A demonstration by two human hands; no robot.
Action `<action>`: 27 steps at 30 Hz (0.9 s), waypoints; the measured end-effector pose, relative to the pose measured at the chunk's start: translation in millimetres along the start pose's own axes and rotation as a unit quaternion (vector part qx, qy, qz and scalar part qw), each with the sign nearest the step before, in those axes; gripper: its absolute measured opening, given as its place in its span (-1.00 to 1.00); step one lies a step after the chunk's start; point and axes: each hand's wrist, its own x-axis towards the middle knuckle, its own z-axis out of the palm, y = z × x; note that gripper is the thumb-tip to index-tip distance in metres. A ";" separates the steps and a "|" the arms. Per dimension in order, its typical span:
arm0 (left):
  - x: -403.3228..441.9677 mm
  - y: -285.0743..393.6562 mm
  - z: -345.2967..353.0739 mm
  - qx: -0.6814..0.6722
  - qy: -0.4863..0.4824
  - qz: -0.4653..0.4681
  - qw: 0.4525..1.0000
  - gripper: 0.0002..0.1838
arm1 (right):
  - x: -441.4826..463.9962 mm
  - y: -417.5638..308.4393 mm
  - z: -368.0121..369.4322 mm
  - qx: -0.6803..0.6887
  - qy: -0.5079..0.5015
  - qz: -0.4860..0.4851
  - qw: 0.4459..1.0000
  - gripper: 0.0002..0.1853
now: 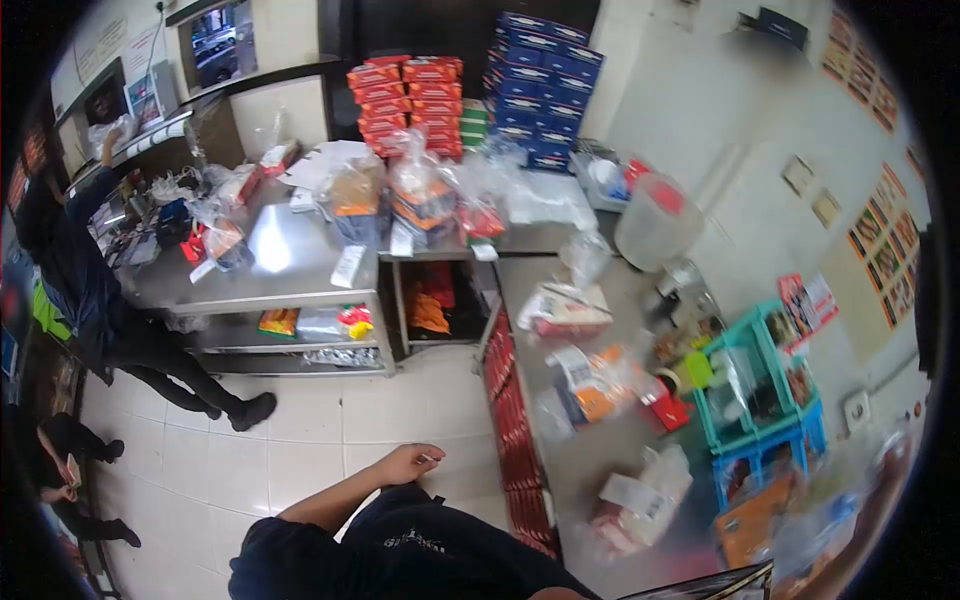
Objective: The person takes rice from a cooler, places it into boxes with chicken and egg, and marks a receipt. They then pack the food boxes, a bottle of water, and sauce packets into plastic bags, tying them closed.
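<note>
My left hand (410,464) is closed in front of my dark shirt, with a small white item at its fingertips. At the far right edge my right hand (884,490) is smeared by motion beside a clear plastic bag (815,525); its fingers cannot be made out. Near it are an orange-brown package (755,522) and a blue crate (765,462) under a teal basket (755,375). On the steel counter (600,470) lie a bagged package with a white label (643,500) and a bagged orange package (590,385).
Stacked red boxes (408,105) and blue boxes (542,90) stand behind the back counter (270,250), which holds several bagged packages. A person (85,260) in dark clothes works at the left; another person (65,465) is lower left. Red boxes (515,430) fill the space under the right counter.
</note>
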 end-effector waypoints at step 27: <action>159.8 -30.4 -299.8 -0.152 0.252 -0.168 0.941 -0.75 | 357.5 272.3 893.2 -0.165 -0.270 0.008 0.949 -0.75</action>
